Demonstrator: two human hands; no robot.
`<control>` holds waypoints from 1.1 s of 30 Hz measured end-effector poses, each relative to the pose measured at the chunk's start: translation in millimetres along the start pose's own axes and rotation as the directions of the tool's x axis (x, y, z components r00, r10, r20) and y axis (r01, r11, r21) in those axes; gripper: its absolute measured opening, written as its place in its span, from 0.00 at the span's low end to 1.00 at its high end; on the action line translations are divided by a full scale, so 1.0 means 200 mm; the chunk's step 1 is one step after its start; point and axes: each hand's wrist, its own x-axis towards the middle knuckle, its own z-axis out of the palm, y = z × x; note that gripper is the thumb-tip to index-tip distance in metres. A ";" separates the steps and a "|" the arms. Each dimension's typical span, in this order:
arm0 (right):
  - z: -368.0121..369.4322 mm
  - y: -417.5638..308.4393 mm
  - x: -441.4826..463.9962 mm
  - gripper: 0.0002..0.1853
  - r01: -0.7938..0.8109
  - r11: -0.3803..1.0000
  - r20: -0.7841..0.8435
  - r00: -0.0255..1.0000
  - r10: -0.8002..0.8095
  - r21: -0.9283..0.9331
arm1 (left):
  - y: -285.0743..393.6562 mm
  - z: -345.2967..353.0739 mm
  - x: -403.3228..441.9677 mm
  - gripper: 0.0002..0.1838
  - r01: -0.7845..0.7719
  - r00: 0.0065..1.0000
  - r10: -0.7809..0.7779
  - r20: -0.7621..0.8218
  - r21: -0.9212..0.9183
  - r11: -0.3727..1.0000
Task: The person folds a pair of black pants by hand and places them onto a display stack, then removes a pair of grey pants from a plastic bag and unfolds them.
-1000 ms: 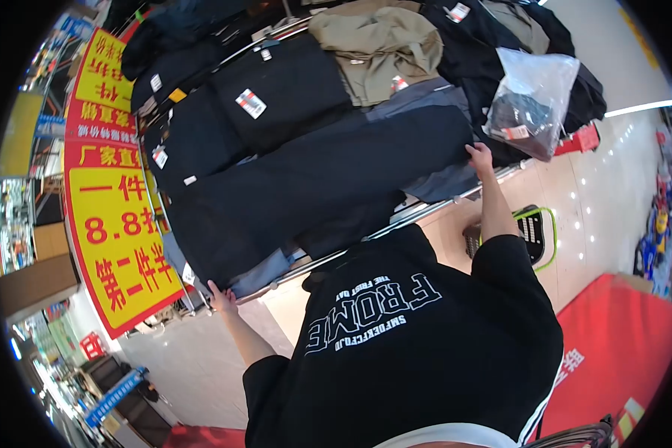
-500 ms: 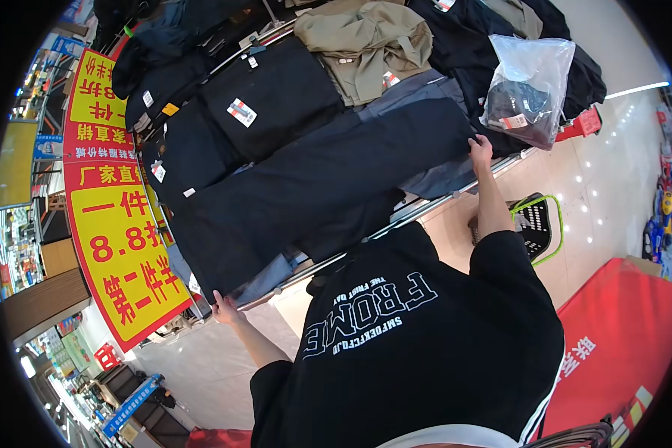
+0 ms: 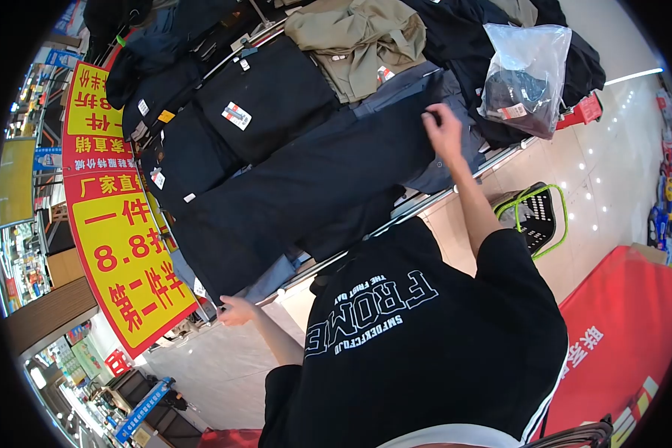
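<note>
A long pair of black trousers (image 3: pixel 299 187) lies folded lengthwise across piles of clothes, slanting from lower left to upper right. My left hand (image 3: pixel 237 310) is closed at the lower left corner of the trousers, thumb and fingers pinched together. At the upper right end, my right hand (image 3: pixel 446 134) has its fingers curled on the trousers' edge. Grey garments (image 3: pixel 425 175) show from beneath that end. Folded black garments (image 3: pixel 265 93) with white tags lie just behind the trousers.
A khaki garment (image 3: pixel 358 45) and a clear plastic bag (image 3: pixel 526 82) with dark clothing lie farther back. A metal rail (image 3: pixel 336 257) edges the stand nearest me. Beside it are a red-yellow sign (image 3: pixel 131 254), a black basket with green handle (image 3: pixel 537 220) and a red-covered surface (image 3: pixel 620 328).
My right hand has moved left and inward, bringing the trousers' right end with it and exposing more grey cloth. My left hand stays near the lower left corner.
</note>
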 end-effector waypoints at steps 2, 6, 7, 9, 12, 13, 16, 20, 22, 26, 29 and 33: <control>0.15 -0.11 -0.11 0.07 0.173 0.985 0.117 0.978 -0.173 0.014 | 0.04 0.02 -0.06 0.22 -0.116 0.992 0.115 -0.059 -0.017 0.993; 0.52 -0.09 -0.42 0.08 0.307 0.944 0.488 0.810 -0.325 0.119 | 0.23 0.03 -0.25 0.16 0.024 0.956 0.150 0.252 -0.577 0.816; 0.60 -0.04 -0.51 0.10 0.307 0.944 0.538 0.779 -0.320 0.117 | 0.25 0.03 -0.30 0.15 0.029 0.920 0.232 0.316 -0.645 0.763; 0.68 -0.05 -0.64 0.15 0.328 0.944 0.607 0.746 -0.275 0.025 | 0.29 0.04 -0.40 0.14 0.177 0.785 0.347 0.513 -0.722 0.668; 0.70 -0.17 -0.69 0.16 0.182 0.970 0.517 0.853 -0.075 -0.160 | 0.40 -0.03 -0.53 0.12 0.406 0.420 0.481 0.769 -0.634 0.658; 0.71 -0.18 -0.68 0.13 0.155 0.965 0.496 0.868 -0.030 -0.214 | 0.41 -0.02 -0.57 0.12 0.384 0.317 0.528 0.788 -0.615 0.688; 0.68 -0.12 -0.56 0.10 0.244 0.950 0.556 0.826 -0.098 -0.195 | 0.44 -0.02 -0.67 0.12 0.336 0.022 0.601 0.799 -0.572 0.748; 0.37 -0.06 -0.25 0.08 0.088 0.993 0.142 0.987 -0.076 -0.082 | 0.47 -0.03 -0.72 0.13 0.318 -0.055 0.571 0.819 -0.528 0.787; 0.13 0.08 -0.10 0.10 -0.053 0.994 0.020 0.998 0.055 -0.094 | 0.47 -0.05 -0.72 0.12 0.319 -0.022 0.550 0.835 -0.516 0.795; -0.19 0.62 0.05 0.15 -0.281 0.898 -0.123 0.959 0.253 -0.339 | 0.45 -0.04 -0.71 0.12 0.291 0.081 0.522 0.849 -0.521 0.802; -0.32 0.96 0.06 0.14 -0.517 0.787 -0.107 0.851 0.514 -0.336 | 0.44 -0.02 -0.69 0.12 0.279 0.112 0.482 0.869 -0.493 0.824; -0.38 0.99 0.04 0.16 -0.693 0.689 -0.033 0.710 0.704 -0.213 | 0.46 -0.03 -0.69 0.12 0.258 0.117 0.453 0.884 -0.468 0.845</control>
